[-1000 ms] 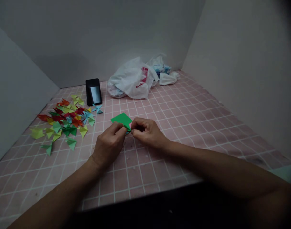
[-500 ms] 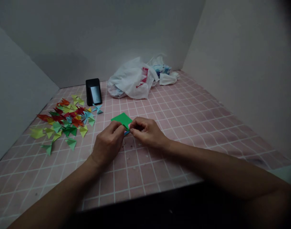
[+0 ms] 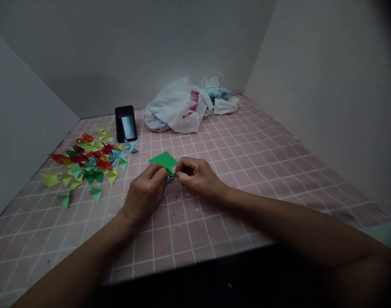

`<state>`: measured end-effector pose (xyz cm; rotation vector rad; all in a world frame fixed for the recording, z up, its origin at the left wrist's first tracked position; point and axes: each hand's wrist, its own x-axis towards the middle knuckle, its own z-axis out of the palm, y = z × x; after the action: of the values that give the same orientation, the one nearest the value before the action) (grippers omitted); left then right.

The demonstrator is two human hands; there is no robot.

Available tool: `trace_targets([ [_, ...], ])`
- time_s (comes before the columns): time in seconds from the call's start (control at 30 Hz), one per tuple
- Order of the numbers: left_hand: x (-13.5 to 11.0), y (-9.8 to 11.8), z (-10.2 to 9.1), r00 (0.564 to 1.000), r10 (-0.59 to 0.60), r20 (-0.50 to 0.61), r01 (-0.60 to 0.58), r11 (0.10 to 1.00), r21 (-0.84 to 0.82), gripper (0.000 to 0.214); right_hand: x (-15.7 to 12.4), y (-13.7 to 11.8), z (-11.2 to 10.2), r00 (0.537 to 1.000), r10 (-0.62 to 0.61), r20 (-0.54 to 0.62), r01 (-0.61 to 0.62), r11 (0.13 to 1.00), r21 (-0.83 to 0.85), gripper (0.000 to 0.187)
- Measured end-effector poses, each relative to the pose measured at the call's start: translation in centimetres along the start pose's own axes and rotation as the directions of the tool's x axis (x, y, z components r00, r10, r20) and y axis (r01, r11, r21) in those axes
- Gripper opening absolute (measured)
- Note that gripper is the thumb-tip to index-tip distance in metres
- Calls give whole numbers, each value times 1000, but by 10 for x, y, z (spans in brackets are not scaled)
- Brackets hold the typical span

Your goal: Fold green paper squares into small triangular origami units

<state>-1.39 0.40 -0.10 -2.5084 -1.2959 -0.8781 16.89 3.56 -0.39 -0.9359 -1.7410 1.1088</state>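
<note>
Both hands pinch the green paper together, knuckles up.

The picture is dim and a little grainy. Soft light falls from above and gives weak shadows on the counter. The corners are dark, and straight lines bend near the edges.

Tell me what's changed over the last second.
Barely anything. The left hand and right hand still pinch the green paper at its near corner; a blue sliver now shows beneath it. The folded-paper pile, phone and bags stayed put.
</note>
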Motion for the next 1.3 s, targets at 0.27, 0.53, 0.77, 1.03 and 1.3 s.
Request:
trace_targets([
  [0.27,4,-5,-1,986,-148,-75,119,947,-297,14,7,2,-4,975,220,19,-219,951,220,10],
  [0.53,3,-9,4,893,-449,-6,339,684,-646,7,11,14,-6,931,354,88,-354,819,451,11],
  [0.77,6,-10,3,789,-575,219,508,408,-759,8,8,13,-5,950,302,85,-313,901,301,10],
  [1.03,1,-9,5,906,-410,103,392,722,-570,8,5,7,-4,994,105,23,-107,988,109,19],
  [1.3,4,-3,4,793,-537,289,534,383,-754,10,4,8,0,958,272,90,-287,899,331,14],
])
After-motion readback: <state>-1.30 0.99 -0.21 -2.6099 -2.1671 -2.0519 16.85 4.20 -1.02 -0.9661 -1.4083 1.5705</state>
